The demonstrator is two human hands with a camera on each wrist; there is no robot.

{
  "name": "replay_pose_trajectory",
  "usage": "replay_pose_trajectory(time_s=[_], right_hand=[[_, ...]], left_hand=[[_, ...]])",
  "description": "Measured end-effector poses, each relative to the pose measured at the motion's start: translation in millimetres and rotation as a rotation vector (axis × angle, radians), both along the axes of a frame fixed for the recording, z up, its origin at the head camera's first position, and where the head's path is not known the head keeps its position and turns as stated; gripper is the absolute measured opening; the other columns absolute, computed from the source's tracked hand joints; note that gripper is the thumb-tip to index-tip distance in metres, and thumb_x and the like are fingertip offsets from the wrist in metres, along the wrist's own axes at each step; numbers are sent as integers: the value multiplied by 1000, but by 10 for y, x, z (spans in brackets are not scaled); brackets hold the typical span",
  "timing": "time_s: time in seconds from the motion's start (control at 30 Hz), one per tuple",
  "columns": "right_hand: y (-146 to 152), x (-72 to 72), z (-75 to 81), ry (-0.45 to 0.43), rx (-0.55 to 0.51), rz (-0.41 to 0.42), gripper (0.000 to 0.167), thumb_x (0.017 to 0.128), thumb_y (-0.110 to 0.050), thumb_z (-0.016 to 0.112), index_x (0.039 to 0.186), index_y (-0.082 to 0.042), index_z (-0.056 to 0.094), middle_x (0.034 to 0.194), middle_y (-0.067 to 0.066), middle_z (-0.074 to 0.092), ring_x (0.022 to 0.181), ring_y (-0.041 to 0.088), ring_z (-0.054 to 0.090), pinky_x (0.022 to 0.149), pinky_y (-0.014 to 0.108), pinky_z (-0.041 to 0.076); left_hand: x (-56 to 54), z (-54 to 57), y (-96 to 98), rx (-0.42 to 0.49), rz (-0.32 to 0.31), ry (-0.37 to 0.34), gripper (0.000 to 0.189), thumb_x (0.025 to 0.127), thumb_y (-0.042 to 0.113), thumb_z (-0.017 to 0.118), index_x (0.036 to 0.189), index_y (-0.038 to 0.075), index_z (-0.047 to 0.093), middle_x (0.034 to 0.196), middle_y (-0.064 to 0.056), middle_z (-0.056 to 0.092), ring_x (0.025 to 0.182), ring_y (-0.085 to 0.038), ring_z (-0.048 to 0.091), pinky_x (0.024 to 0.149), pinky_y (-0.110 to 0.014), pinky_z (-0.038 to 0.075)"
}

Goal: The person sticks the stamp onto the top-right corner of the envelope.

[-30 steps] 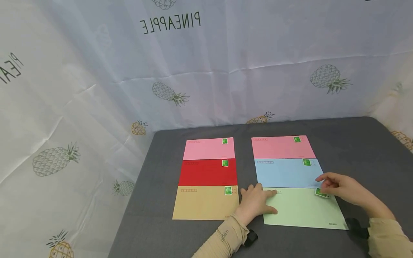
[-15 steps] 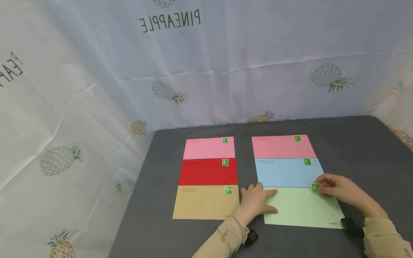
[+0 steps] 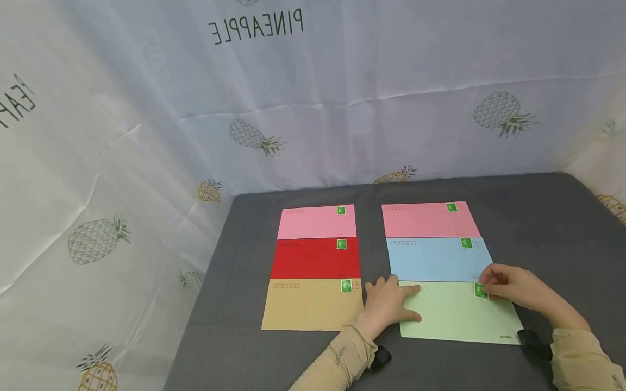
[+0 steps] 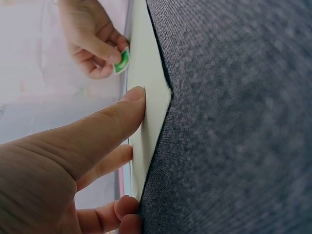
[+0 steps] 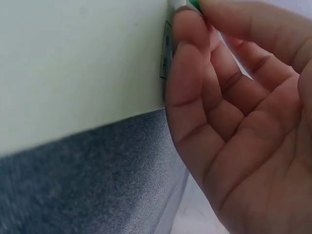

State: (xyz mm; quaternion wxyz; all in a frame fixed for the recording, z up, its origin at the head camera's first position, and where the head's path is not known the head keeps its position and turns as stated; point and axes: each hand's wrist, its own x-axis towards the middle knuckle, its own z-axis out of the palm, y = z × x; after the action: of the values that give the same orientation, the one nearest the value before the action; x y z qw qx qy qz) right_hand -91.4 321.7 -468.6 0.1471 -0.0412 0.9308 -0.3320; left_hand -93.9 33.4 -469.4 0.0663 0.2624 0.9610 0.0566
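In the head view a pale green envelope [image 3: 450, 316] lies at the near end of the right column. My right hand [image 3: 518, 288] pinches a green postage stamp [image 3: 481, 290] between thumb and finger over its top right corner. The left wrist view shows the stamp [image 4: 122, 62] tilted in those fingertips; whether it touches the paper I cannot tell. With fingers spread, my left hand [image 3: 386, 305] rests on the envelope's left edge, thumb and fingertips on the paper. In the right wrist view only a sliver of the stamp [image 5: 194, 4] shows.
Beyond the green envelope lie a blue envelope [image 3: 435, 262] and a pink envelope [image 3: 420, 221], both stamped. On the left stand a tan envelope [image 3: 308, 309], a red envelope [image 3: 308, 260] and another pink envelope [image 3: 313, 225], stamped too. A pineapple-print curtain [image 3: 323, 141] hangs behind the grey table [image 3: 215, 309].
My right hand brought the stamp left and turned it more squarely to the envelope's corner, then shifted slightly right and down. The left hand stays in place.
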Motion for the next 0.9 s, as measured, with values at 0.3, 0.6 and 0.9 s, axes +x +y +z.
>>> replay_pose_trajectory(time_s=[0.3, 0.6, 0.9], right_hand=[[12, -30, -51, 40, 108, -14, 16, 82, -23, 68, 87, -9, 62, 77, -1, 57, 65, -2, 43, 57, 21, 37], [-4, -46, -62, 50, 123, -37, 17, 80, -20, 70, 87, -8, 61, 77, 0, 55, 65, 0, 42, 56, 21, 36], [-1, -49, -60, 43, 139, -20, 16, 81, -21, 69, 86, -8, 62, 77, 0, 55, 65, 0, 41, 57, 21, 36]], left_hand=[[-1, -7, -6, 1, -1, 4, 62, 68, 60, 72, 126, 49, 52, 93, 6, 55, 70, -9, 44, 64, -32, 34], [-5, 5, -11, -7, -2, 6, 61, 68, 60, 72, 126, 49, 52, 93, 6, 55, 71, -10, 44, 65, -33, 35], [-2, 13, -15, -6, -8, 3, 62, 69, 60, 71, 126, 49, 52, 93, 6, 55, 72, -9, 45, 66, -33, 36]])
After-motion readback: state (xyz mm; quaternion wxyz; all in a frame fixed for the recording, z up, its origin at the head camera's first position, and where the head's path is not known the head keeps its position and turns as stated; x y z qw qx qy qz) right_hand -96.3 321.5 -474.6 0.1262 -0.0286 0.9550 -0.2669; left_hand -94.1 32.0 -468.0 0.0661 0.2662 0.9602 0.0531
